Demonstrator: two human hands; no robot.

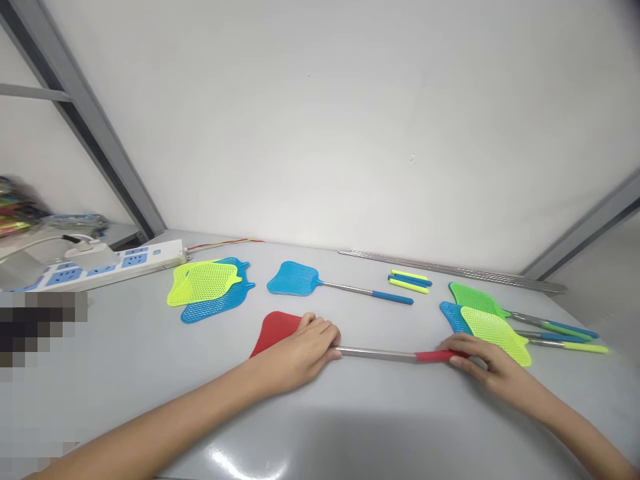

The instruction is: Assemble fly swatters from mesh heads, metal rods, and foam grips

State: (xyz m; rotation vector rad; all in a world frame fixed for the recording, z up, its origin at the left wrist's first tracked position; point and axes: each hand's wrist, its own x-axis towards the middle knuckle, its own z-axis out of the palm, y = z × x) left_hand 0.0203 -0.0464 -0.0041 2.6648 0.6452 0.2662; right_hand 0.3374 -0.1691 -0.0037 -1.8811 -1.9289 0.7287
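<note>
Two hands gripping red fly swatter, left at neck, right on handle

grey table, plastic fly swatters, power strip

A blue-and-white power strip is laid at the far left of the grey table top, and a red-and-yellow wire is run from its end along the far edge. A lime swatter head is stacked over a blue swatter head nearby. A blue fly swatter is placed to their right, just beside a small bundle of lime and blue handle pieces. Metal rods are lined along the far edge. At the right, a green swatter, a blue swatter and a lime swatter are overlapped, with their handles angled rightward. What appear to be packaged goods are heaped beyond the far left of the table, though they are poorly seen.
</note>
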